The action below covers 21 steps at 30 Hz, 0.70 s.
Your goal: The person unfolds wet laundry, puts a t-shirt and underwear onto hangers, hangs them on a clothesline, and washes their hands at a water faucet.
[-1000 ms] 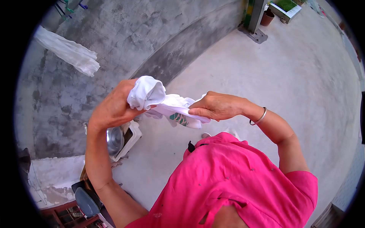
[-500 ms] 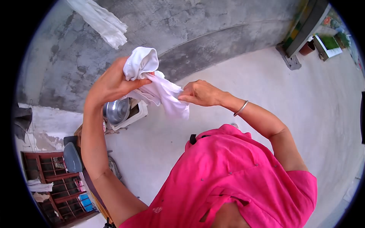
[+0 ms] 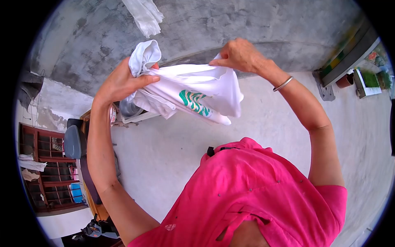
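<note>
A white T-shirt (image 3: 168,88) with a green print hangs between my two hands, in front of the grey wall. My left hand (image 3: 122,83) is closed on its bunched end, and a rolled loop of the cloth stands up above the thumb. Farther right, my right hand (image 3: 242,57) pinches the upper edge and holds it raised. From there the cloth sags in loose folds, and its lower right part hangs free. Which part of the shirt each hand grips I cannot tell for certain.
White cloth (image 3: 146,18) hangs before the grey wall (image 3: 197,24). A metal basin (image 3: 130,108) stands partly hidden behind the shirt and my left hand. At the left are a barred window (image 3: 47,164) and a grey seat-like object (image 3: 72,142). A planter (image 3: 368,84) stands far right.
My right hand has moved up and to the right, drawing the shirt's edge out. The cloth has spread wider and its green print now shows. My left hand keeps its grip.
</note>
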### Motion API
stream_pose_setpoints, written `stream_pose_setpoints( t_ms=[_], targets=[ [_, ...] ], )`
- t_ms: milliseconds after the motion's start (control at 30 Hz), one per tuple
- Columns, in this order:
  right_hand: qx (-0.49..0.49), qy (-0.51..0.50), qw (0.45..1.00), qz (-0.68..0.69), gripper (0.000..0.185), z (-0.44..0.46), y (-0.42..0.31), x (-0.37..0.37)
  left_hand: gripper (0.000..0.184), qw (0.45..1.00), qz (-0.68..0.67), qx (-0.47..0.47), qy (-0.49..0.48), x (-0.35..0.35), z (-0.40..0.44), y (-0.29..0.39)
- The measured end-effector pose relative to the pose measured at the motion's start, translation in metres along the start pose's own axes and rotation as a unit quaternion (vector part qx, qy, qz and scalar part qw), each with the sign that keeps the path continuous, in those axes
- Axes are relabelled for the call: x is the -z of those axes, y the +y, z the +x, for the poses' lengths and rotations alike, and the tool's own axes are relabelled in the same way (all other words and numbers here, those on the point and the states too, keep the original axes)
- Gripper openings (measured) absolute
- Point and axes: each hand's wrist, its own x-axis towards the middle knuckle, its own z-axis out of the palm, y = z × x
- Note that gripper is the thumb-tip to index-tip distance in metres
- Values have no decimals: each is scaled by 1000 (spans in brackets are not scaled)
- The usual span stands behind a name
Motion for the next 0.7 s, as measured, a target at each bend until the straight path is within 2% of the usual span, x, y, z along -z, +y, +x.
stream_pose_setpoints(
  t_ms=[67,200,333,433,533,633,700],
  targets=[
    [38,28,999,3,47,12,1,19,31,1000,7,6,7,3,-2,-2],
    [88,98,991,-26,51,28,-2,43,32,1000,-7,0,27,12,-10,-4],
    [54,96,994,21,38,24,-21,56,33,999,-19,9,40,14,-17,0],
    [94,103,989,-39,33,31,-25,64,33,998,-18,5,58,15,-22,0],
    [110,76,990,-40,19,41,-16,66,33,998,-9,9,66,17,-27,4],
    [83,-23,996,-2,25,51,-14,72,33,997,-1,17,78,16,-31,7],
    [103,-19,994,39,22,50,-5,65,34,996,7,25,82,12,-34,9]
  ],
)
